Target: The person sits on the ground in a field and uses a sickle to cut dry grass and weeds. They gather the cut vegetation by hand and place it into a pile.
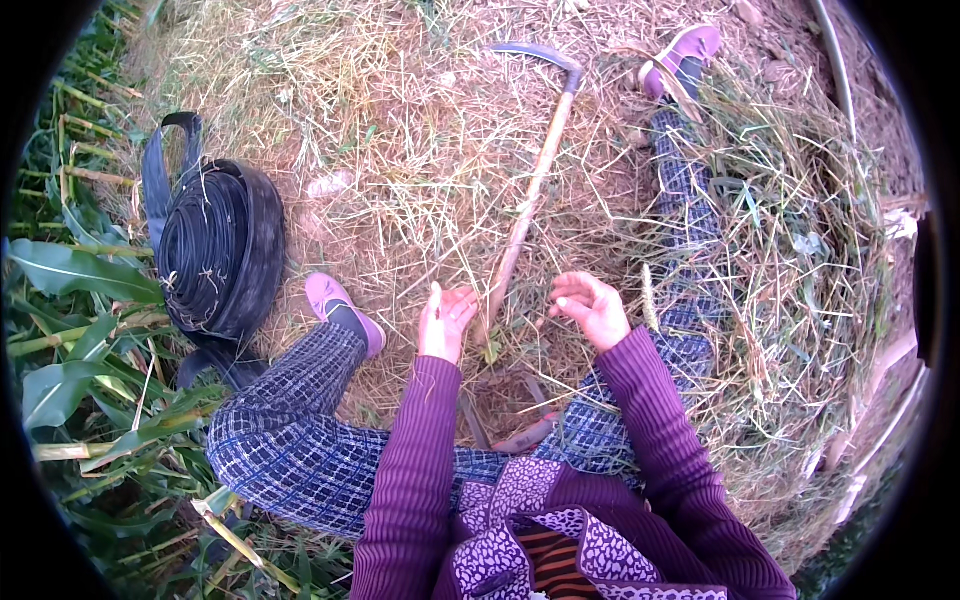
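My left hand (448, 321) is raised above the straw-covered ground, palm up and fingers spread. A small dark mark shows by its thumb, too small to identify. My right hand (590, 309) is across from it, its fingers loosely curled and the thumb a little apart from them; I see nothing held in it. Between and beyond my hands lies a sickle with a long wooden handle (537, 178) and a curved metal blade (541, 52). The handle's near end lies close to my left fingertips. Between my legs rests a metal tool (529, 435) with a reddish part, partly hidden.
A coil of flat black hose or strap (214, 244) lies at the left, beside green maize plants (90, 352). Cut dry grass (780, 300) is heaped along and over my stretched right leg (679, 195). My left leg (292, 442) is bent. A pale pole (836, 67) is at the upper right.
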Tool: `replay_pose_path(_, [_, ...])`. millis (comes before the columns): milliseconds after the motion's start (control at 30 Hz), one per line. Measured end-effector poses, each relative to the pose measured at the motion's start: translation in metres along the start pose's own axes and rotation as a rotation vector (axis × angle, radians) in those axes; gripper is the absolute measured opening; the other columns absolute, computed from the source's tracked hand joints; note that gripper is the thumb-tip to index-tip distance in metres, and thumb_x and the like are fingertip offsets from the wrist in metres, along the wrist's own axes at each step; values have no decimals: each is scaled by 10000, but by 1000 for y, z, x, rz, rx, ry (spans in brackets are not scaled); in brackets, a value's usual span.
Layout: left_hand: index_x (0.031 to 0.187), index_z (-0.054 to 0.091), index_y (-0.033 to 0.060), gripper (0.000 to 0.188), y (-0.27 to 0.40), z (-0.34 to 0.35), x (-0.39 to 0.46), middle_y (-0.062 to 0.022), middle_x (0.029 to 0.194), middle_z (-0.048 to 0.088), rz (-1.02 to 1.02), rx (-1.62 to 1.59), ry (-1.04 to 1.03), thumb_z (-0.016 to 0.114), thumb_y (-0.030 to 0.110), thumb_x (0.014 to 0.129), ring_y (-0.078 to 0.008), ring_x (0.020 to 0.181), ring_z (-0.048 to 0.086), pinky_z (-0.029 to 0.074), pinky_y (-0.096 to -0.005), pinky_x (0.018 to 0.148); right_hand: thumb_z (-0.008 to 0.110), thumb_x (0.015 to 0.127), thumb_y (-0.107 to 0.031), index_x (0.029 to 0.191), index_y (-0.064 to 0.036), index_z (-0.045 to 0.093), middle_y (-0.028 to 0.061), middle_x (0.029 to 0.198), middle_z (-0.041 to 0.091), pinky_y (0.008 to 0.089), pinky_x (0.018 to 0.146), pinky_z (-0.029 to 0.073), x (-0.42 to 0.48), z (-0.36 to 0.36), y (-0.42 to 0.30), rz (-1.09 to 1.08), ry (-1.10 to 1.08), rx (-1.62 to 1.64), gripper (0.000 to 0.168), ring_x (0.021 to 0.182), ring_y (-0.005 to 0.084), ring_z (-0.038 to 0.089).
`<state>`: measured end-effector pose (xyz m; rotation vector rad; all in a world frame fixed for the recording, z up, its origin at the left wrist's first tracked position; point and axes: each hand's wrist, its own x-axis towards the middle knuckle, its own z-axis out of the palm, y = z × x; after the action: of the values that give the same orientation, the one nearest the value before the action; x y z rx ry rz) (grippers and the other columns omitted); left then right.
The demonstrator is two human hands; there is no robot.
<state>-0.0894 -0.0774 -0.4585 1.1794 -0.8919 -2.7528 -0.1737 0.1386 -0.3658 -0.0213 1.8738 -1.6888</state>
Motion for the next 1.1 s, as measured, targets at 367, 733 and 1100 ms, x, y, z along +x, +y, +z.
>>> replay_pose_path(367, [911,531,38,398,-2,-10,10,-173,1021,585,10,-38,35,464,431,892,-273,978,569,463,-375,847,550,781,67,1048,27,531,125,921,602,266,677,508,20,8,11,97,-47,9,271,734,153,618])
replay_pose_path(733, [1048,502,37,440,-5,-20,21,-155,866,625,-6,-25,47,456,445,890,-267,963,578,466,-370,822,594,721,58,987,18,577,111,844,620,275,679,508,72,26,66,216,73,-48,269,731,159,613])
replay_pose_path(1100, [1079,468,29,419,-9,-17,23,-181,1064,543,-12,-31,71,463,404,894,-249,885,583,480,-364,820,686,712,-89,1070,-4,540,106,882,629,305,725,496,89,39,89,265,234,-233,396,788,182,612])
